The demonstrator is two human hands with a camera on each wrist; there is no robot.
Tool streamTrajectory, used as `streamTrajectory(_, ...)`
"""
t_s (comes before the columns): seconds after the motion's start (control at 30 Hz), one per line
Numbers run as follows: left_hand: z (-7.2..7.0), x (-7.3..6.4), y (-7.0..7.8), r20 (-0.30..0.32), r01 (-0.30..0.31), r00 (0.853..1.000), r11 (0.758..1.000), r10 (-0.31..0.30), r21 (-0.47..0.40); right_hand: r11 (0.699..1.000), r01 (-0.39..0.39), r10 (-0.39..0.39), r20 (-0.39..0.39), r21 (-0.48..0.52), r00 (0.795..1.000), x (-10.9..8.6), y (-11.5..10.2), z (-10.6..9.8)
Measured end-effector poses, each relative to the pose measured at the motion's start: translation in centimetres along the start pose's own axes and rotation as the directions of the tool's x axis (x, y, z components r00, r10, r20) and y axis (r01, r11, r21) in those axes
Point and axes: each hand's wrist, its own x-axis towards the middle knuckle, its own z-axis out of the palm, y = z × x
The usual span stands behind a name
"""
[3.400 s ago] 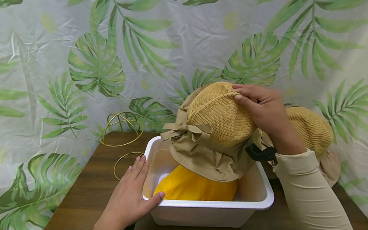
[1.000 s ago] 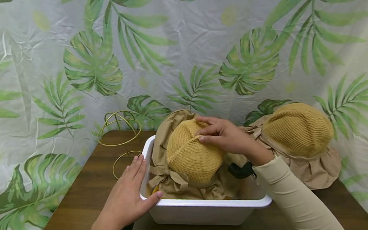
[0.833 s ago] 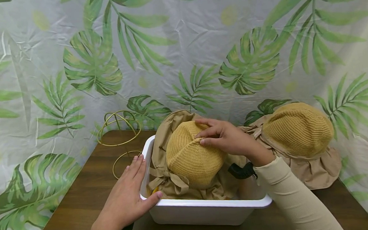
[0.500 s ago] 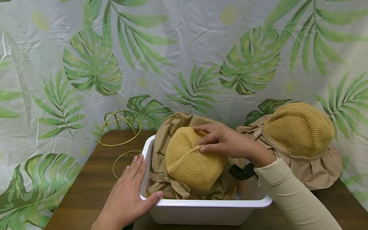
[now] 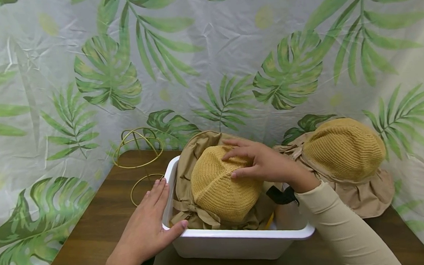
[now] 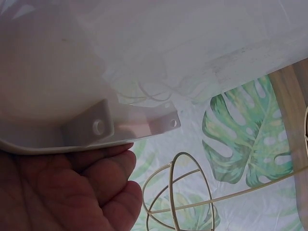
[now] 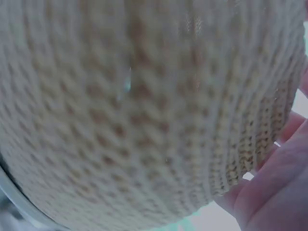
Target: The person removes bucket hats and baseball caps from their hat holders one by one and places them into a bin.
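In the head view, a sun hat (image 5: pixel 224 188) with a mustard knitted crown, khaki brim and tied bow sits inside a white plastic bin (image 5: pixel 236 233). My right hand (image 5: pixel 263 164) lies over the right side of its crown, fingers spread and slightly bent, no fold pinched between them. Knit fills most of the right wrist view, with part of the hand at its right edge. My left hand (image 5: pixel 145 227) rests with straight fingers along the bin's left rim, thumb over the front corner. A sliver of yellow fabric (image 5: pixel 270 220) shows under the hat, otherwise covered.
A second mustard knitted hat (image 5: pixel 344 150) with a beige brim lies right of the bin. Gold wire stands (image 5: pixel 139 166) are on the left of the dark wooden table (image 5: pixel 83 237). Behind hangs a leaf-print sheet (image 5: pixel 199 48).
The hat has come down into the bin over the yellow fabric. In the last half second my right fingers have loosened and spread off the crown's pinched top. The left hand has stayed put.
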Motion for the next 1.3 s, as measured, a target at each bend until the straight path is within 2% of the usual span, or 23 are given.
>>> streamTrajectory(0.07, 0.0, 0.0, 0.0, -0.001, -0.001, 1.0, 1.0, 0.001, 0.0, 0.999, 0.015, -0.016, -0.003, -0.045, 1.0, 0.2, -0.2, 0.0)
streamTrajectory(0.23, 0.0, -0.1, 0.0, -0.002, 0.0, 1.0, 1.0, 0.0, -0.004, 0.992, 0.053, -0.047, 0.052, -0.112, 0.997, 1.1, -0.2, -0.4)
streamTrajectory(0.53, 0.1, -0.1, 0.0, -0.001, -0.002, 1.0, 1.0, 0.002, -0.003, 0.984, 0.165, -0.154, 0.143, -0.062, 0.978, 2.6, 1.5, -0.2)
streamTrajectory(0.77, 0.0, 0.0, 0.0, -0.007, -0.002, 1.0, 1.0, 0.002, -0.003, 0.986, 0.15, -0.136, 0.169, -0.074, 0.976, 2.5, 2.0, 0.4)
streamTrajectory(1.3, 0.0, 0.0, 0.0, -0.006, 0.003, 1.0, 1.0, -0.003, -0.004, 0.987, 0.146, -0.133, 0.18, -0.061, 0.975, 1.5, 1.6, 1.8)
